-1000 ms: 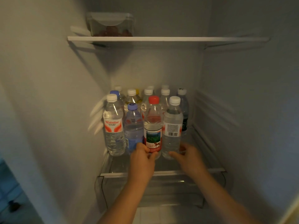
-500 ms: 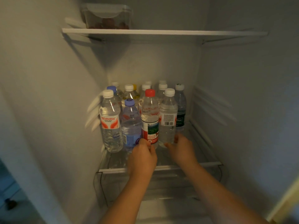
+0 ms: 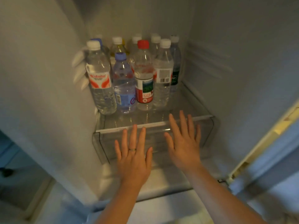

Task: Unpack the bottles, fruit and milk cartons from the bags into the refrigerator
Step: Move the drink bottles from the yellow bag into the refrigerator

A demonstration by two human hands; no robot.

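Note:
Several water bottles stand packed on the glass shelf (image 3: 191, 109) inside the refrigerator. In the front row are a white-capped bottle with an orange label (image 3: 100, 80), a blue-capped bottle (image 3: 123, 84), a red-capped bottle with a red and green label (image 3: 144, 78) and a white-capped clear bottle (image 3: 163, 75). My left hand (image 3: 134, 157) and my right hand (image 3: 184, 141) hover in front of the shelf edge with fingers spread and straight. Neither holds anything. A ring sits on my left hand.
A clear plastic drawer (image 3: 103, 143) sits under the shelf. The refrigerator's left wall (image 3: 48, 78) and right wall (image 3: 242, 70) close in the space. The door edge with a yellowish seal (image 3: 265, 139) runs along the right. Free shelf space lies to the right of the bottles.
Both hands have let go of the red-capped and white-capped front bottles and drawn back toward me, fingers now spread. The view has tilted down, losing the upper shelf.

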